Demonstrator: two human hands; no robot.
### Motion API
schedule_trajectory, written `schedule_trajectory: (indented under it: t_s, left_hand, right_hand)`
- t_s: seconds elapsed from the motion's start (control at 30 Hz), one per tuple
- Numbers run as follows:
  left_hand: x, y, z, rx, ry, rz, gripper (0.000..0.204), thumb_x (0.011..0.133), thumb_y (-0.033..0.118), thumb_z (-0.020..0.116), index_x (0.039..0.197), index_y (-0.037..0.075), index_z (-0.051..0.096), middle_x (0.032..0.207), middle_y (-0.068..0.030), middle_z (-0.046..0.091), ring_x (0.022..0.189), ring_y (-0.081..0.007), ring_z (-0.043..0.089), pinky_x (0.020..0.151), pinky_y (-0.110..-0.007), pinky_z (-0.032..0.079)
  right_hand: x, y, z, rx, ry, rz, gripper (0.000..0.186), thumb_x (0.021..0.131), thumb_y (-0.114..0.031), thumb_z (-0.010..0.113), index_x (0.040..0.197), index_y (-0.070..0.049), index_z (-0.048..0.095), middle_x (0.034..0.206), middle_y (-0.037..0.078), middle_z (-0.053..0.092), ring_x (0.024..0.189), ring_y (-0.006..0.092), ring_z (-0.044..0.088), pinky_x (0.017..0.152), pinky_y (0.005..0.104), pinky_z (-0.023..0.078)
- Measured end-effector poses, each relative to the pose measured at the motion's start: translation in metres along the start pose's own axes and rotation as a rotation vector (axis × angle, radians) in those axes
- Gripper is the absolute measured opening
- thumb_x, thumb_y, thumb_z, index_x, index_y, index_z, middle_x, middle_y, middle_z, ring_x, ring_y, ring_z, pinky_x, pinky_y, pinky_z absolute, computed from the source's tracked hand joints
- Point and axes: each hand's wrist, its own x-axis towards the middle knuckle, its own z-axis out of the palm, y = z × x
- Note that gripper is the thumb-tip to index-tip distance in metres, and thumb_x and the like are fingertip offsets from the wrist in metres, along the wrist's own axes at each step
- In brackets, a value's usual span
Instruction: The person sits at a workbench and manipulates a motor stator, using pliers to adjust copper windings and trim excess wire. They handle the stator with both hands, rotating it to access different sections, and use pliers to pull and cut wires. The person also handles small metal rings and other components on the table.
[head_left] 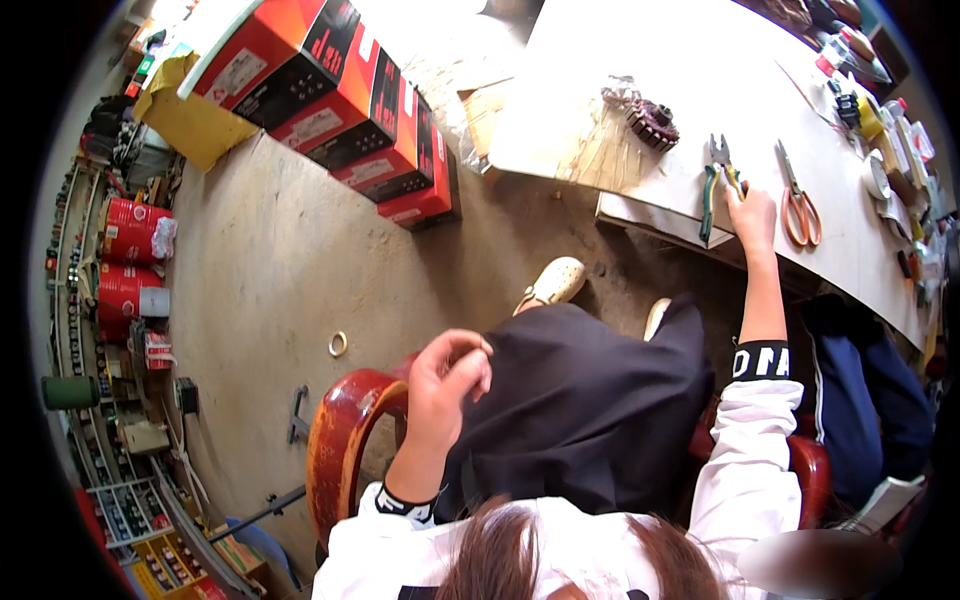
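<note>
One pair of pliers [711,196] lies on the white surface [755,95], the right hand [757,218] over it, grip closed on one of two handles. The left hand [447,378] is loosely curled, half open, above the lap. One pair of scissors [795,188] and one wound core [653,127] lie near; two red drums [138,231] stand far left.

Left hand [450,378] half-curled, right hand [753,216] outstretched

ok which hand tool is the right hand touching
The metal pliers with green and yellow handles: the right hand touches one handle; the orange-handled metal scissors lie untouched.
</note>
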Motion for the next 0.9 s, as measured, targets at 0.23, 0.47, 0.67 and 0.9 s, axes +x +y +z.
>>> schedule_trajectory:
  t_s: [0.23, 0.47, 0.67, 0.9]
  left_hand:
    - [0.002, 0.001, 0.010, -0.875, -0.009, -0.283, 0.028, 0.098, 0.032, 0.053, 0.094, 0.004, 0.058, 0.074, -0.0012, 0.045, 0.072, -0.0146, 0.043, 0.067, -0.027, 0.039]
    - [-0.032, 0.020, 0.016, -0.865, -0.045, -0.160, 0.059, 0.091, 0.050, 0.053, 0.117, -0.003, 0.052, 0.088, -0.0084, 0.050, 0.089, -0.0229, 0.048, 0.086, -0.034, 0.041]
    - [-0.058, 0.024, 0.025, -0.833, -0.125, 0.009, 0.068, 0.090, 0.052, 0.049, 0.130, -0.003, 0.044, 0.099, -0.0083, 0.050, 0.100, -0.0218, 0.049, 0.095, -0.034, 0.038]
    - [-0.086, 0.023, 0.037, -0.562, -0.213, 0.141, 0.073, 0.089, 0.051, 0.050, 0.138, -0.002, 0.037, 0.116, -0.0075, 0.049, 0.113, -0.0206, 0.048, 0.103, -0.033, 0.034]
  right_hand:
    - [-0.046, -0.004, 0.003, 0.142, 0.155, -0.124, 0.035, 0.086, -0.018, 0.067, 0.114, 0.003, 0.062, 0.102, 0.019, 0.068, 0.094, 0.0338, 0.066, 0.086, 0.0395, 0.051]
    - [-0.207, -0.144, -0.053, 1.022, -0.007, -0.190, 0.026, 0.089, -0.011, 0.067, 0.110, 0.002, 0.063, 0.103, 0.010, 0.067, 0.089, 0.0150, 0.064, 0.081, 0.0267, 0.050]
    - [-0.332, -0.210, -0.057, 1.180, -0.326, -0.378, 0.035, 0.069, -0.002, 0.079, 0.103, -0.002, 0.068, 0.093, 0.005, 0.063, 0.068, 0.0097, 0.057, 0.064, 0.0232, 0.048]
    - [-0.354, -0.219, -0.061, 1.310, -0.157, -0.315, 0.027, 0.077, 0.003, 0.074, 0.102, 0.001, 0.067, 0.098, 0.008, 0.062, 0.074, 0.0100, 0.062, 0.067, 0.0215, 0.052]
